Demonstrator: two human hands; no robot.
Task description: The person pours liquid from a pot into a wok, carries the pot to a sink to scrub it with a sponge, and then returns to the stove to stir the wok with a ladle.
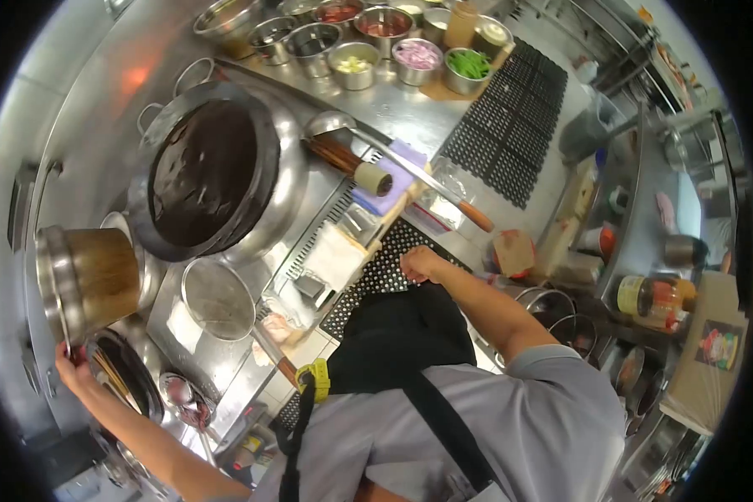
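- Your left hand (pixel 75 370) touched the near edge of the tall, round, silvery metal pot (pixel 100 276); I could not tell whether its fingers pinched that edge.
- That pot stood to the left of the wide, round, dark metal wok (pixel 205 180).
- Your right hand (pixel 424 263) hung well apart from both, before your black cloth apron (pixel 410 335), fingers curled inward.
- A round metal mesh strainer (pixel 217 299) lay near the pot.
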